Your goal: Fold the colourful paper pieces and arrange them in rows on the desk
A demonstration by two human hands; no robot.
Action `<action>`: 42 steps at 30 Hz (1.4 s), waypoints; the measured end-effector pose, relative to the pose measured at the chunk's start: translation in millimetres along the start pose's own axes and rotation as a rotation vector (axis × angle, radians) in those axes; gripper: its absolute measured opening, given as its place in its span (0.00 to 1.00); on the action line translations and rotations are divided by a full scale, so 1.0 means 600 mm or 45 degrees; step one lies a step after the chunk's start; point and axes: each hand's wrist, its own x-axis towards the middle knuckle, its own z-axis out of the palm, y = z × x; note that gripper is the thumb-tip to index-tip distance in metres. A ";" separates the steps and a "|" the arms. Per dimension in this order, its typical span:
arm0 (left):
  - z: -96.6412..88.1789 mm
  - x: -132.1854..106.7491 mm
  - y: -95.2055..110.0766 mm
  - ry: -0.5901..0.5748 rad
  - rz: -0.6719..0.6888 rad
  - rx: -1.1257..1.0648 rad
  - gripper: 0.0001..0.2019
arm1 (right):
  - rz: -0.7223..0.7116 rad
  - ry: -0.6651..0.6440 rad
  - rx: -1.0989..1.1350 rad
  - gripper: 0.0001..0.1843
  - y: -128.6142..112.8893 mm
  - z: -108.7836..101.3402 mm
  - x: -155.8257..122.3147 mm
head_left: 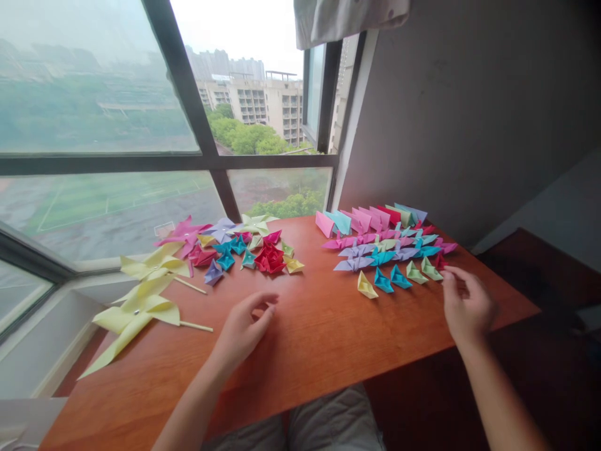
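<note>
My right hand (469,304) is at the right end of the front row of folded paper boats, thumb and forefinger pinched at a small red paper boat (440,260). Beside it in that row stand light green boats (431,269), blue boats (400,277) and a yellow boat (367,285). My left hand (248,322) hovers over the middle of the table, fingers loosely curved, thumb apart, holding nothing. Nearest to it are a mixed pile of paper boats (270,259) and a yellow pinwheel (136,311) with a stick.
Behind the boats lie rows of folded paper cranes (357,250) and paper planes (364,219). More pinwheels, including a pink one (185,235), lie left on the wooden table (328,338). A window (216,164) borders the far side; a grey wall (436,113) rises at right.
</note>
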 end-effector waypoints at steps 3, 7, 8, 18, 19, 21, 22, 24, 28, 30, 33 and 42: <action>-0.021 0.048 0.005 0.155 0.070 0.147 0.13 | -0.157 -0.294 0.283 0.12 -0.112 0.020 -0.038; -0.033 0.106 0.005 0.409 0.080 0.583 0.13 | -0.227 -0.633 0.564 0.11 -0.211 0.073 -0.084; -0.033 0.116 0.004 0.436 0.077 0.664 0.13 | -0.218 -0.669 0.603 0.11 -0.225 0.087 -0.094; -0.013 0.135 -0.022 0.305 0.156 0.785 0.09 | -0.244 -0.774 0.628 0.11 -0.243 0.150 -0.161; -0.015 0.133 -0.022 0.301 0.157 0.781 0.09 | -0.247 -0.767 0.624 0.11 -0.242 0.150 -0.161; -0.019 0.126 -0.020 0.297 0.166 0.759 0.08 | -0.240 -0.753 0.620 0.11 -0.240 0.149 -0.160; -0.021 0.122 -0.018 0.294 0.181 0.733 0.08 | -0.233 -0.747 0.617 0.11 -0.239 0.149 -0.159; -0.022 0.113 -0.012 0.271 0.233 0.646 0.08 | -0.231 -0.742 0.606 0.11 -0.240 0.149 -0.159; -0.008 0.100 0.003 0.149 0.354 0.450 0.08 | -0.303 -0.781 0.581 0.11 -0.245 0.143 -0.163; 0.007 0.095 0.011 0.059 0.393 0.404 0.08 | -0.361 -0.817 0.567 0.11 -0.249 0.138 -0.165; 0.029 0.087 0.020 -0.064 0.421 0.389 0.07 | -0.442 -0.843 0.548 0.12 -0.254 0.131 -0.165; 0.048 0.080 0.024 -0.173 0.423 0.397 0.06 | -0.546 -0.810 0.557 0.11 -0.257 0.128 -0.163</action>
